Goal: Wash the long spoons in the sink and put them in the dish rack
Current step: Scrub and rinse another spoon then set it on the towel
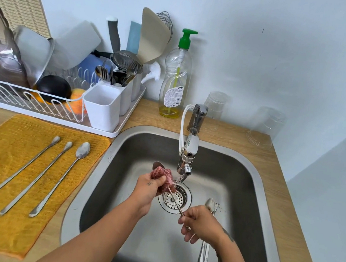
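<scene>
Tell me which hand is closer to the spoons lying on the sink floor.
Right. The right hand, pinching the held spoon, overlaps the loose spoons in view. The left hand grips the pink cloth on the far side of the drain, by the tap.

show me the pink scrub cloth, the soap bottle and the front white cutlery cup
pink scrub cloth (163,173), head view, bunched middle
soap bottle (172,96), head view, its label
front white cutlery cup (103,108), head view, front wall
</scene>
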